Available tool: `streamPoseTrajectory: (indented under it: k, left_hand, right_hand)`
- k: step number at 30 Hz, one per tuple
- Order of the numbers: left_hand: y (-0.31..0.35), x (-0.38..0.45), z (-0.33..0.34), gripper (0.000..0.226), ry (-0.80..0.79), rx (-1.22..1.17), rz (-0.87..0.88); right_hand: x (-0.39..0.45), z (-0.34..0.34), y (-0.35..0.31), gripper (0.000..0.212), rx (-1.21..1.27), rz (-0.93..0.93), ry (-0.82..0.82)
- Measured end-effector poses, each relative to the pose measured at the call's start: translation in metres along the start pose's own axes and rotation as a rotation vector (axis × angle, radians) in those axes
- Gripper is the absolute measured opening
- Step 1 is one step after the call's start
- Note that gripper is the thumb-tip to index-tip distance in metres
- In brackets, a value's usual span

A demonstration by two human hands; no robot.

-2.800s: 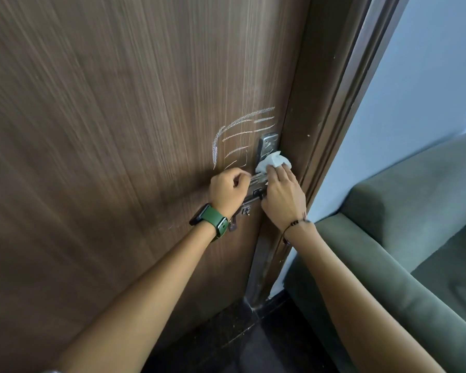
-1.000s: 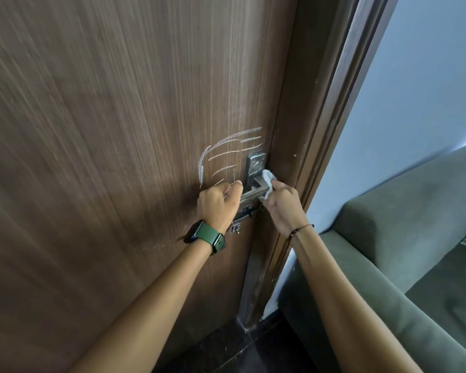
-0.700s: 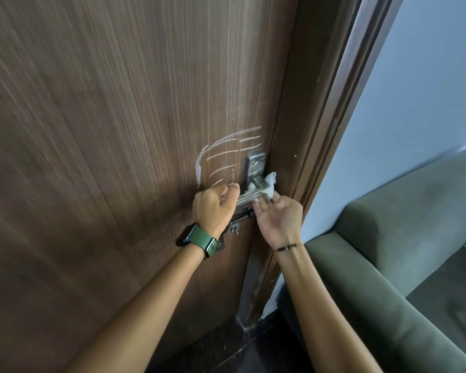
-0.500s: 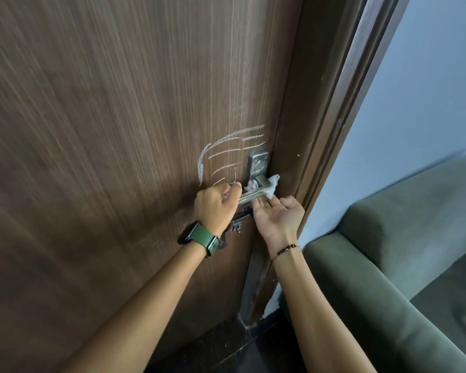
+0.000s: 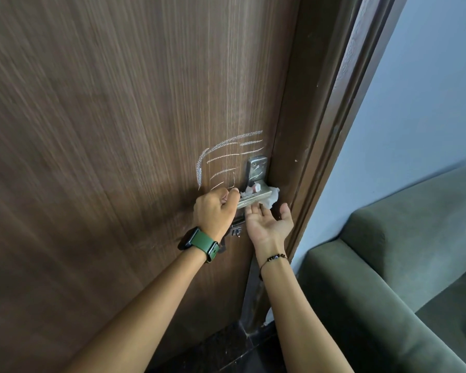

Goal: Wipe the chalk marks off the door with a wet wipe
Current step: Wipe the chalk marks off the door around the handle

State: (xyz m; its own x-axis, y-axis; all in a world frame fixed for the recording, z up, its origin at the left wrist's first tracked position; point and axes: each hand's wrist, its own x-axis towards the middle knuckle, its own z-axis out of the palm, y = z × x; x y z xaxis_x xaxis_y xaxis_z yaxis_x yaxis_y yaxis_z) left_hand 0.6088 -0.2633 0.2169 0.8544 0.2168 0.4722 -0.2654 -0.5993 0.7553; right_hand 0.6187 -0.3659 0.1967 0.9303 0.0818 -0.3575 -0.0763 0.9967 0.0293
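Observation:
White chalk marks [image 5: 226, 154] run in several curved strokes across the dark wooden door [image 5: 119, 130], just left of the metal handle plate [image 5: 256, 168]. A crumpled white wet wipe [image 5: 271, 199] is draped over the lever handle [image 5: 253, 201]. My left hand [image 5: 217, 210], with a green watch on its wrist, grips the lever's free end. My right hand [image 5: 269, 223] is palm-up just under the lever, its fingertips touching the wipe from below; the fingers look straight.
The door frame [image 5: 331, 146] stands just right of the handle, with a pale blue wall [image 5: 414, 117] beyond it. A green sofa [image 5: 401, 265] sits at the lower right, close to the frame. Dark floor [image 5: 226, 354] lies below the door.
My right hand held the wipe against the lever, then turned palm-up beneath it and opened. The wipe now hangs on the lever. My left hand has kept its grip on the lever.

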Motion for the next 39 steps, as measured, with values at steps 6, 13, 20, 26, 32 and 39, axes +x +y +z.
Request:
streamPoseTrajectory:
  k: [6, 13, 20, 26, 32, 39]
  left_hand:
    - [-0.004, 0.001, 0.005, 0.051, 0.019, -0.015, 0.029]
    - [-0.005, 0.000, 0.001, 0.048, -0.008, -0.002, 0.049]
    - [-0.001, -0.002, -0.003, 0.044, -0.036, 0.001, 0.003]
    - [-0.002, -0.002, 0.002, 0.049, 0.024, -0.155, -0.146]
    - [-0.007, -0.006, 0.001, 0.038, 0.015, -0.407, -0.347]
    - [-0.011, -0.009, -0.003, 0.043, -0.012, -0.538, -0.479]
  right_hand:
    - [0.000, -0.002, -0.007, 0.060, -0.071, 0.166, -0.085]
    - [0.005, -0.002, 0.004, 0.076, 0.010, 0.150, -0.126]
    - [0.004, 0.004, 0.007, 0.060, -0.167, -0.027, 0.053]
    - [-0.020, -0.014, 0.003, 0.018, -0.954, -0.611, 0.209]
    - [-0.021, 0.007, -0.014, 0.021, -1.510, -1.001, -0.140]
    - [0.003, 0.018, -0.023, 0.017, -2.135, -1.205, -0.174]
